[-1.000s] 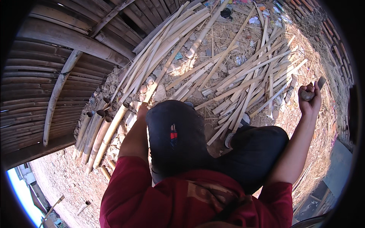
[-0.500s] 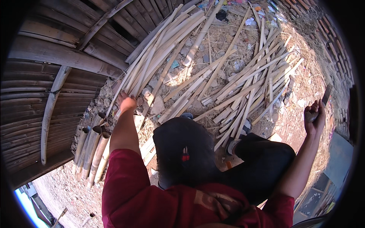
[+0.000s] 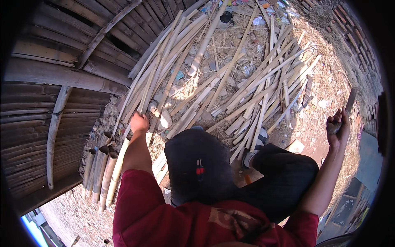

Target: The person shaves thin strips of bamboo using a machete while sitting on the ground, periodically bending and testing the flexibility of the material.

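Note:
My left hand (image 3: 139,122) is closed around the near end of a pale bamboo strip (image 3: 149,90) at the left bundle of split strips (image 3: 170,45). The fingertips are partly hidden, so whether more than one strip is in the grip is unclear. Out to the right, my right hand (image 3: 338,126) is wrapped around the handle of a knife (image 3: 351,101), its dark flat blade pointing up and away. Between my hands and beyond my feet lies a loose crisscrossed pile of bamboo strips (image 3: 263,90).
Several uncut bamboo tubes (image 3: 98,171) stand beside my left forearm. A slatted bamboo wall (image 3: 29,107) rises on the left, a brick wall (image 3: 354,37) at the far right. Straw, stones and litter cover the ground. My bent knee (image 3: 197,164) is in front of me.
My left hand has drawn slightly nearer, and its fingers have closed on a strip at the bundle. My right hand still holds the knife in nearly the same place.

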The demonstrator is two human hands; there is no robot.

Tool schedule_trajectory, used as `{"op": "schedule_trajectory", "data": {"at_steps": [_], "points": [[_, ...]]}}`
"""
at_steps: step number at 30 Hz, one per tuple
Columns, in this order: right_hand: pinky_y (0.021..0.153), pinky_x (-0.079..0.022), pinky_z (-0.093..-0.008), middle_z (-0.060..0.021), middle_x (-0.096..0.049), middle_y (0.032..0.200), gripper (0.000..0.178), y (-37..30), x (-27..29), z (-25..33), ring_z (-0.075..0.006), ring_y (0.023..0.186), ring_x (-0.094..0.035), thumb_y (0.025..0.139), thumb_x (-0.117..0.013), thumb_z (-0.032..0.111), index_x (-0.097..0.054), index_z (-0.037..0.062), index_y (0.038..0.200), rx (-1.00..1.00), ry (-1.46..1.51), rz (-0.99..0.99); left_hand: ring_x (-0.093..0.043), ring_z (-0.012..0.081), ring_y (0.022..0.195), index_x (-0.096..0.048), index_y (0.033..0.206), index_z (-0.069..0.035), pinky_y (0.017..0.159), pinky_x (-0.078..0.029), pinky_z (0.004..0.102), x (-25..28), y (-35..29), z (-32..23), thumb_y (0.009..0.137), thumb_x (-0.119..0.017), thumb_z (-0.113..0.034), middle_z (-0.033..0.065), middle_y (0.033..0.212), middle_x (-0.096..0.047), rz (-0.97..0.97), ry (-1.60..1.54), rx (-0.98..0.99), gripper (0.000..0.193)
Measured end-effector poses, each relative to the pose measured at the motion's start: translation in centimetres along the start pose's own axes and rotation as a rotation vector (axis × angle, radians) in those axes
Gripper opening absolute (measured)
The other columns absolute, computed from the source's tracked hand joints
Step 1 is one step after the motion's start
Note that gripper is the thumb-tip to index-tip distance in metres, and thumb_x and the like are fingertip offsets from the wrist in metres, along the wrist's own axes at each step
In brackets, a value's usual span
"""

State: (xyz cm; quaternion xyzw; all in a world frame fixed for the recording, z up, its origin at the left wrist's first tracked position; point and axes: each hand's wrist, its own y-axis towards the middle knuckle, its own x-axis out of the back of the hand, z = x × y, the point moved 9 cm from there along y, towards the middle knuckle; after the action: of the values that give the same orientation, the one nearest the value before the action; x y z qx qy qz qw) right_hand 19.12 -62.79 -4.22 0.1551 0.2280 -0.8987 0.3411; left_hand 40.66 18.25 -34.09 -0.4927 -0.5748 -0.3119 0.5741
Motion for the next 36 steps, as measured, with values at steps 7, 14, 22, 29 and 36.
{"op": "schedule_trajectory", "data": {"at_steps": [7, 14, 22, 29, 36], "points": [[0.063, -0.051, -0.0207, 0.0100, -0.055, 0.069, 0.013, -1.7, -4.0, 0.0, 0.0001, 0.058, -0.055, 0.099, -0.066, 0.023, -0.057, 0.0153, 0.094, 0.029, -0.085, 0.034, -0.066, 0.0457, 0.093, -0.065, 0.098, 0.001, 0.084, -0.050, 0.0530, 7.2, -6.4, -2.9, 0.097, -0.048, -0.060, 0.0272, 0.091, -0.069, -0.073, -0.090, 0.016, 0.063], [0.049, -0.040, -0.0221, 0.0085, -0.048, 0.064, 0.023, -3.7, -10.1, -1.8, -0.0084, 0.060, -0.052, 0.095, -0.069, 0.031, -0.055, 0.0187, 0.083, 0.014, -0.176, 0.075, -0.069, 0.0452, 0.078, -0.066, 0.098, 0.001, 0.072, -0.052, 0.0526, 14.3, -15.8, -2.2, 0.099, -0.055, -0.051, 0.0245, 0.077, -0.069, -0.280, -0.178, -0.127, 0.053], [0.062, -0.046, -0.0290, -0.0016, -0.058, 0.078, 0.026, -7.4, -16.8, -2.9, -0.0110, 0.063, -0.053, 0.086, -0.077, 0.023, -0.061, 0.0040, 0.097, 0.185, -0.725, 0.419, -0.063, 0.0396, 0.059, -0.061, 0.089, -0.002, 0.055, -0.047, 0.0483, 25.0, -27.9, -4.1, 0.097, -0.064, -0.043, 0.0186, 0.066, -0.062, -0.439, -0.164, -0.290, 0.042], [0.070, -0.051, -0.0460, -0.0142, -0.067, 0.077, 0.023, -16.8, -21.3, -4.5, -0.0360, 0.078, -0.067, 0.077, -0.074, 0.019, -0.065, 0.0063, 0.094, 0.678, -1.371, 1.000, -0.062, 0.0361, 0.056, -0.060, 0.088, -0.001, 0.052, -0.047, 0.0448, 29.3, -37.9, -8.4, 0.092, -0.073, -0.036, 0.0168, 0.065, -0.062, -0.485, -0.176, -0.370, 0.038], [0.070, -0.052, -0.0499, -0.0136, -0.067, 0.078, 0.017, -19.4, -18.7, -5.8, -0.0375, 0.080, -0.067, 0.072, -0.069, 0.015, -0.063, 0.0091, 0.087, 0.841, -1.580, 1.054, -0.062, 0.0365, 0.056, -0.060, 0.089, -0.003, 0.051, -0.047, 0.0456, 28.3, -42.1, -9.9, 0.089, -0.075, -0.033, 0.0164, 0.066, -0.063, -0.472, -0.041, -0.369, 0.034]]}}
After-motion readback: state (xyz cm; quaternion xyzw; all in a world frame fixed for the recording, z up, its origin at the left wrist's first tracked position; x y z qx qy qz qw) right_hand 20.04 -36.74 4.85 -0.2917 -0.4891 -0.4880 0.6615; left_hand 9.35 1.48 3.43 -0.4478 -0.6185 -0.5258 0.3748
